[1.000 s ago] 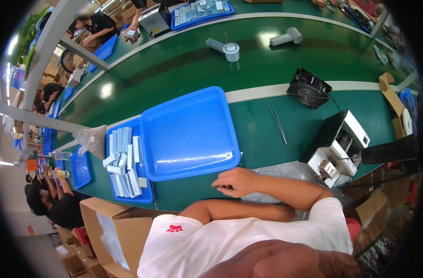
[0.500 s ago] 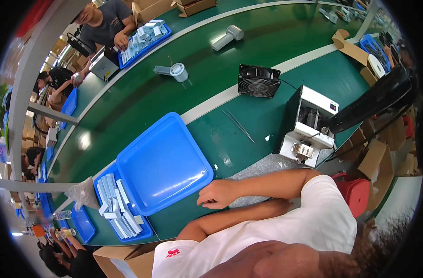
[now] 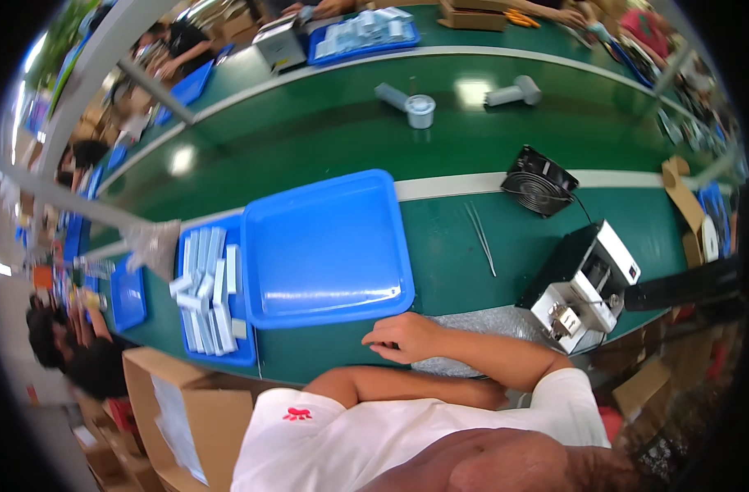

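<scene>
My right hand rests on the green table just below the near edge of a large empty blue tray, fingers loosely curled and holding nothing. Its forearm lies across a sheet of bubble wrap. My left forearm is folded beneath it along the table edge, and its hand is tucked under my right elbow and hidden. To the left, partly under the empty tray, a second blue tray holds several pale grey bars.
A white and black benchtop machine stands to the right, with a small black fan behind it and tweezers between. A grey cylinder lies farther back. An open cardboard box sits lower left. Other people work along the left and far side.
The view has swung as my head moved. My right hand stays at the near edge of the empty tray, and my arms remain folded.
</scene>
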Demonstrator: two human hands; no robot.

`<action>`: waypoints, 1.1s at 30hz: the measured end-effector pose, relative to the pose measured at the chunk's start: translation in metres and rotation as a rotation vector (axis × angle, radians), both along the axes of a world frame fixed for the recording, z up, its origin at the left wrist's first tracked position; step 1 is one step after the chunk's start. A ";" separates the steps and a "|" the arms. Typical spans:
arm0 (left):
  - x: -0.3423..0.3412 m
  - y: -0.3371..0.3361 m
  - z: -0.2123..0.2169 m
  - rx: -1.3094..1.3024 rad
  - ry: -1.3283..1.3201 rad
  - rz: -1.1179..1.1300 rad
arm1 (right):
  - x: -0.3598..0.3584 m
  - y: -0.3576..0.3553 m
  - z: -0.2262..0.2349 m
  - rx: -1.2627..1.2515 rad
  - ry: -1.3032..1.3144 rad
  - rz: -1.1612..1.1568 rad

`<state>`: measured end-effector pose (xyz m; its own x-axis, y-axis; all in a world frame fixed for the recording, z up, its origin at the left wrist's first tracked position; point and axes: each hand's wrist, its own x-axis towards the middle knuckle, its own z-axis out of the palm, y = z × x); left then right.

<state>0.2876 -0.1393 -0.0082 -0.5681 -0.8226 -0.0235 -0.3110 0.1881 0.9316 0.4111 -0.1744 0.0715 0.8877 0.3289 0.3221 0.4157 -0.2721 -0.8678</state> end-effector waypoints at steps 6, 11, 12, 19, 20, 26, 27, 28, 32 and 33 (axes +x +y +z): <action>-0.007 -0.005 -0.008 -0.022 -0.012 0.050 | 0.005 -0.001 0.011 -0.098 0.022 0.044; -0.011 -0.011 -0.008 -0.024 -0.041 0.045 | 0.004 -0.001 0.010 -0.064 0.014 0.025; -0.013 -0.010 -0.009 -0.017 -0.040 0.037 | 0.001 0.000 0.009 -0.043 0.024 0.019; -0.022 -0.011 -0.018 -0.006 -0.053 0.022 | 0.002 -0.001 0.003 -0.069 0.015 0.024; -0.022 -0.010 -0.021 -0.004 -0.052 0.005 | 0.002 -0.002 0.003 -0.069 0.015 0.020; -0.034 -0.005 -0.051 -0.057 -0.070 0.057 | 0.002 0.000 0.007 -0.074 0.018 0.038; -0.040 -0.004 -0.064 -0.093 -0.078 0.080 | 0.003 0.000 0.008 -0.076 0.015 0.037; -0.044 -0.004 -0.079 -0.149 -0.092 0.103 | 0.002 -0.001 0.007 -0.071 0.017 0.026; -0.062 -0.002 -0.110 -0.110 -0.100 0.079 | 0.002 -0.001 0.006 -0.072 0.022 0.024; -0.038 -0.005 -0.074 -0.008 -0.108 0.022 | 0.002 -0.001 0.004 -0.074 0.019 0.034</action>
<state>0.2496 -0.1446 -0.0823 -0.5443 -0.8354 -0.0765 -0.4134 0.1877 0.8910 0.4136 -0.1757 0.0756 0.8815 0.3811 0.2789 0.4094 -0.3223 -0.8535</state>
